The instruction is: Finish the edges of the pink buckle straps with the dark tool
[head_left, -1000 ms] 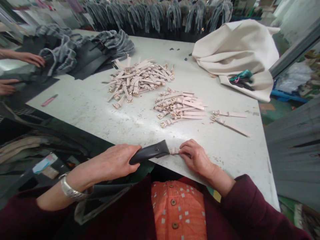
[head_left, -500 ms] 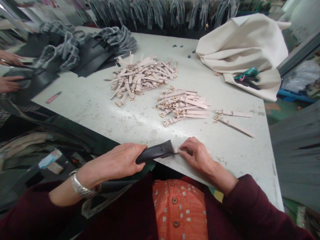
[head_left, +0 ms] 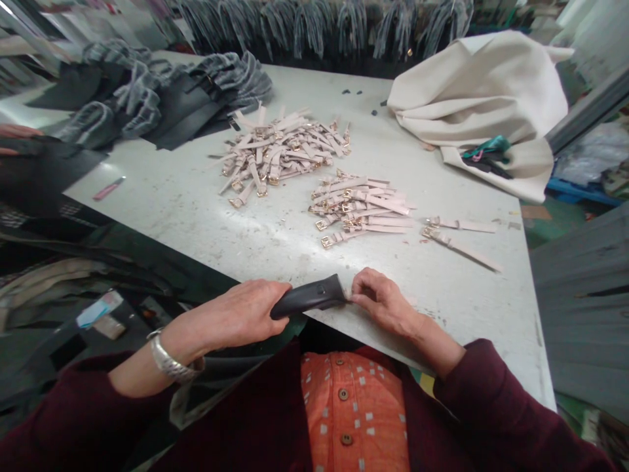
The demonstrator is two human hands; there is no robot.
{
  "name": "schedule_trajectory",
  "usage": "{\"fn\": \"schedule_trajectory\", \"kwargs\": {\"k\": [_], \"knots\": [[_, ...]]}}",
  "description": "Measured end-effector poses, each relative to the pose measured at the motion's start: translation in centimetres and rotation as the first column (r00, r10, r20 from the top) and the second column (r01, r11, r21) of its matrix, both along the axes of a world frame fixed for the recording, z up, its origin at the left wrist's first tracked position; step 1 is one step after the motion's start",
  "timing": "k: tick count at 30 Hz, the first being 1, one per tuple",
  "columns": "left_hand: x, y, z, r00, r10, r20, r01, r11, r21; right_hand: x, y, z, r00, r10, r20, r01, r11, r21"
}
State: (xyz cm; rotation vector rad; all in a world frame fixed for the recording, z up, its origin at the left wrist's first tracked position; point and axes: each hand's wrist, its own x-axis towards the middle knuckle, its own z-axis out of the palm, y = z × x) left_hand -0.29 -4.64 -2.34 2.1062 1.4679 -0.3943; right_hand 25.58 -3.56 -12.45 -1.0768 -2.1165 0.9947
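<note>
Gripping a dark tapered handle piece (head_left: 308, 298) at its near end, the left hand (head_left: 240, 313) is closed around it, thumb on top, at the near edge of the table (head_left: 187, 216). The right hand (head_left: 381, 303) has its fingertips pinched together at the wide end of the handle piece, where a small pale strap end appears to sit; the strap itself is almost wholly hidden under the fingers, so its exact seating cannot be told. Both hands are therefore clamped on the same assembly, one at each end, close together.

Handling judgement: the handle piece looks like stiff leather or moulded material, light, holding its shape without sag; take it around the narrow end as shown. The strap looks thin, soft and flexible, and is best pinched flat near its tip.

Further out on the table lies a tidy pile of pale straps with gold buckles (head_left: 361, 210), with two single straps (head_left: 459, 236) just to its right. Beyond that sits a looser heap of straps (head_left: 282, 154). A pink marker (head_left: 109, 188) lies near the left edge. Farther still are a folded cream cloth (head_left: 484, 98) at right and grey bundled pieces on black sheets (head_left: 162, 98) at left.
</note>
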Motion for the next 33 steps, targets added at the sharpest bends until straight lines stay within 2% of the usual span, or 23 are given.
{"fn": "schedule_trajectory", "kwargs": {"k": [3, 6, 11, 16, 21, 28, 33], "knots": [[-0.2, 0.0, 0.0, 1.000, -0.027, 0.012, 0.027, 1.000, 0.007, 0.1, 0.2, -0.2, 0.994, -0.102, -0.048, 0.097, 0.992, -0.086], [-0.5, -0.1, 0.0, 0.999, -0.048, 0.005, 0.048, 0.999, 0.023, -0.1, 0.1, -0.4, 0.987, -0.156, -0.035, 0.153, 0.986, -0.060], [-0.3, -0.2, 0.0, 0.997, -0.065, -0.028, 0.066, 0.997, 0.041, 0.3, 0.0, 0.0, 0.999, -0.039, -0.022, 0.038, 0.999, -0.028], [0.0, -0.2, 0.1, 0.994, -0.096, -0.050, 0.100, 0.993, 0.069, 0.8, 0.0, 0.0, 0.999, -0.008, 0.042, 0.006, 0.999, 0.047], [-0.6, -0.3, 0.1, 0.994, -0.085, -0.070, 0.089, 0.995, 0.055, 0.8, -0.2, -0.5, 0.999, -0.046, -0.002, 0.046, 0.998, 0.030], [0.9, 0.0, 0.5, 0.991, -0.100, -0.087, 0.107, 0.991, 0.080, 1.0, -0.2, -0.7, 0.998, -0.058, -0.001, 0.058, 0.998, 0.036], [-0.5, 0.3, 0.4, 0.994, -0.083, -0.075, 0.085, 0.996, 0.030, 1.1, -0.2, -0.8, 0.998, -0.064, -0.002, 0.064, 0.997, 0.030]]}}
